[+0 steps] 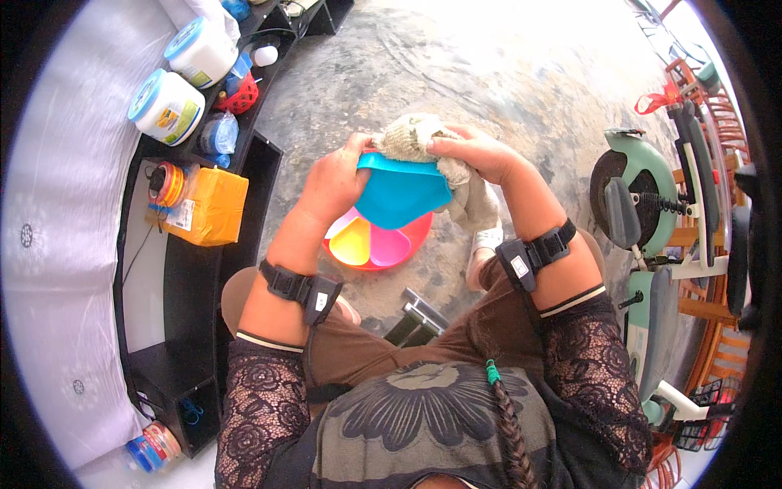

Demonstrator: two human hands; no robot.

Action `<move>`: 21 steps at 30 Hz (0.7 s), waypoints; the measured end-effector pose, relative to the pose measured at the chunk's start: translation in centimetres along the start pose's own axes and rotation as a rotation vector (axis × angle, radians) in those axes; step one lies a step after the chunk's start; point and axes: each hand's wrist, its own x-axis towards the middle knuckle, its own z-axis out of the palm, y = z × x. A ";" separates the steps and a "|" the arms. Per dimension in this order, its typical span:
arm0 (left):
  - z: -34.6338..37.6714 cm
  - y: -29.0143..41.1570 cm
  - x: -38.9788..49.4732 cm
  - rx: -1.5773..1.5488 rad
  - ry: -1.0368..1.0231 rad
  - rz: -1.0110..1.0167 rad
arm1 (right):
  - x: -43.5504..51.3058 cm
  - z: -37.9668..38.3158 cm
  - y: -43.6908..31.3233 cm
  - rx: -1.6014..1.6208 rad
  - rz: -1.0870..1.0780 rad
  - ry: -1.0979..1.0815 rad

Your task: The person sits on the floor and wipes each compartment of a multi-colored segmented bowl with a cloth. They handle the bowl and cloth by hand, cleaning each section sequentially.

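My left hand (pixel 335 180) grips the left edge of a blue plastic tray section (pixel 400 192), thumb on its near face. On the far right side, my right hand (pixel 479 150) presses a cream knit cloth (pixel 406 137) against the section's rim. Part of the cloth hangs below that hand. Beneath, a round red tray (pixel 421 235) rests low near the floor, bearing a yellow section (pixel 350 243) and a pink section (pixel 390 244). The blue piece hides much of the tray.
On the left stands a black shelf (pixel 189 305) with white tubs (pixel 168 113), a red basket (pixel 239 95) and a yellow taped box (pixel 214 208). A green electric scooter (pixel 654 183) is parked at right. Metal stool legs (pixel 421 315) show between my knees.
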 end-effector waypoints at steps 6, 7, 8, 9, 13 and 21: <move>-1.1 -0.6 0.2 0.182 0.026 -0.021 | 0.0 0.8 0.2 -0.007 -0.084 -0.058; -1.2 -0.6 0.2 0.191 0.029 -0.026 | 0.0 1.2 0.3 -0.114 -0.108 -0.076; -1.3 -0.6 0.2 0.201 0.032 -0.030 | 0.0 1.5 0.3 -0.219 -0.123 -0.077; -1.3 -0.5 0.2 0.214 0.004 -0.056 | 0.0 1.9 0.5 -0.315 -0.162 -0.070; -1.1 -0.1 0.1 0.267 0.003 -0.109 | 0.6 4.2 2.0 -0.639 -0.256 0.113; -0.8 -1.8 1.0 -0.439 0.184 -0.303 | 1.8 2.6 1.9 -0.255 -0.321 0.505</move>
